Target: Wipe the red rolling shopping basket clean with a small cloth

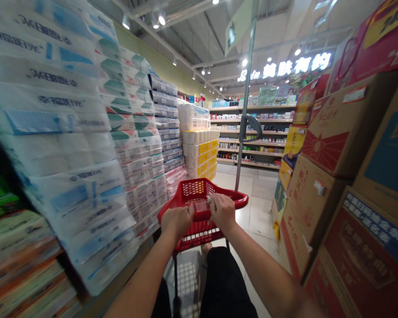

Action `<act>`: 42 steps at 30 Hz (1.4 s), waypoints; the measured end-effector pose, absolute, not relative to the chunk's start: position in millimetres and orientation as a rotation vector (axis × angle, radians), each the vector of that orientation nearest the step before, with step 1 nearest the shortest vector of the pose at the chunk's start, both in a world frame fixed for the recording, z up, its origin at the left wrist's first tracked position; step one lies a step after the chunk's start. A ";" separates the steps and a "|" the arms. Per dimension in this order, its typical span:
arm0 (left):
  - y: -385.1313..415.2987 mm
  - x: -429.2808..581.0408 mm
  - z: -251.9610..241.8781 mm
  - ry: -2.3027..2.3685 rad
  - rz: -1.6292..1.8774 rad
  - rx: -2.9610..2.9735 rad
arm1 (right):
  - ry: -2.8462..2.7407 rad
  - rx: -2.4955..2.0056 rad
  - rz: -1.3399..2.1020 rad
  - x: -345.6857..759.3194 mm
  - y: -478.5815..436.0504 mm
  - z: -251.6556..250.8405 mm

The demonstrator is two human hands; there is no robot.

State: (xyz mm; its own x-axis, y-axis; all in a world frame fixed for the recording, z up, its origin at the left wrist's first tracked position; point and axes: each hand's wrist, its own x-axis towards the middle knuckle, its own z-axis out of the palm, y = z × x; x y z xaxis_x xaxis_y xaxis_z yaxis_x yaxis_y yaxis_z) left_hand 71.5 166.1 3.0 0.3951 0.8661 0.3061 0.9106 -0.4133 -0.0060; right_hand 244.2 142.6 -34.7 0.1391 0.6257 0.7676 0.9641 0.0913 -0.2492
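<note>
A red plastic shopping cart (192, 240) stands right in front of me, its basket walls full of holes. My left hand (177, 221) is wrapped round the left part of the cart's handle. Further right on the same handle my right hand (223, 212) is closed too, with a crumpled whitish scrap (209, 198), perhaps tissue, showing at its fingers. A grey pole (243, 110) with a dark curved hook rises from the cart's right side and bears a sign panel (239, 26) at the top.
Tall stacks of wrapped toilet paper (69, 110) line the left side. Cardboard boxes (328, 123) are piled high along the right. A pale tiled floor (257, 207) runs between them towards shelves of small goods (252, 132) under a lit sign.
</note>
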 end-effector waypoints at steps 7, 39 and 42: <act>168.3 70.9 1.8 -1.578 -0.392 -2.474 | -1.739 -1.751 -0.354 242.4 145.8 -13.6; 176.5 60.3 -5.2 -1.507 -0.403 -2.446 | -1.733 -1.739 -0.447 204.0 148.5 -10.5; 175.6 59.5 -6.7 -1.497 -0.416 -2.453 | -1.717 -1.623 -0.509 201.6 138.8 -20.3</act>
